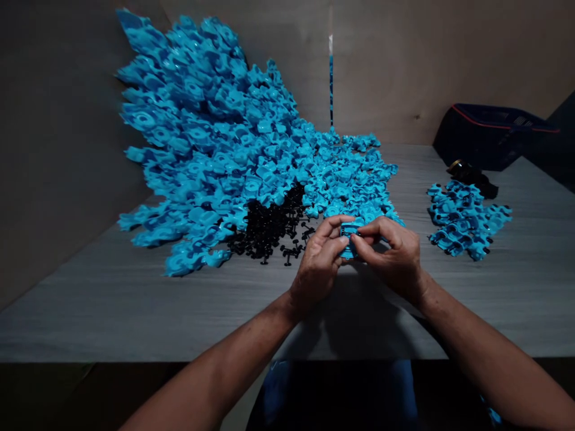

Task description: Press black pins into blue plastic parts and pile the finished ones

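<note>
Both hands meet over the grey table, holding a blue plastic toy car body (348, 254) with its hollow underside facing me. My left hand (320, 257) grips the body's left side between thumb and fingers. The fingertips of my right hand (393, 254) pinch at its right side, against a small black part in the hollow that looks like a wheel axle; the fingers partly hide it. Left of the hands lies a heap of black wheel axles (269, 227). Just beyond them spreads a large pile of blue car bodies (211, 137).
To the right sits a smaller group of blue car bodies with black wheels (465, 221). Behind it are a dark object with a gold band (471, 176) and a dark blue bin with a red rim (489, 137). Wooden panels (404, 66) stand behind the table (135, 323).
</note>
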Available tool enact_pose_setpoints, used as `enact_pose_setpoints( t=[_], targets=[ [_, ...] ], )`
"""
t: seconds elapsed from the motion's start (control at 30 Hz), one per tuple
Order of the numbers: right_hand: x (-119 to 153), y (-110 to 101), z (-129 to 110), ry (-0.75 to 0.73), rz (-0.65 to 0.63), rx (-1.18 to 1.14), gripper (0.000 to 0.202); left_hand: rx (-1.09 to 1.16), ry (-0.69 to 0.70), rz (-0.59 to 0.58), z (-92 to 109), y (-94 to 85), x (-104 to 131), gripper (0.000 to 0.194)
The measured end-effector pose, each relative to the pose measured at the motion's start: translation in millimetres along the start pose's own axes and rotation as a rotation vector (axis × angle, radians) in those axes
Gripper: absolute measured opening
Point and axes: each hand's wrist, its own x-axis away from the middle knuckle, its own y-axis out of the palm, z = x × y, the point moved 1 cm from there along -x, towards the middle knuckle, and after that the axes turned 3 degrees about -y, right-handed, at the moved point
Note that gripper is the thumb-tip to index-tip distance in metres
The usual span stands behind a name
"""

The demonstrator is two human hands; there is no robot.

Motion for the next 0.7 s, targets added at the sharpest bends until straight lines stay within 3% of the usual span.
enact_pose_setpoints(
  t=[0.23, 0.43, 0.7],
  targets=[
    [-0.9, 3.3, 5.1, 0.143, -0.019, -0.263, 0.006, -0.106, 0.135, 0.063, -4.5, -6.6, -2.1, 0.029],
    [-1.9, 5.6, 14.7, 0.436, -0.104, -0.649, 0.04, -0.12, 0.247, 0.121, 0.4, -6.9, -1.9, 0.023],
    [-3.9, 6.1, 22.1, 0.491, -0.161, -0.833, 0.026, -0.158, 0.253, 0.159, 7.3, 1.0, 1.6, 0.015]
  ],
)
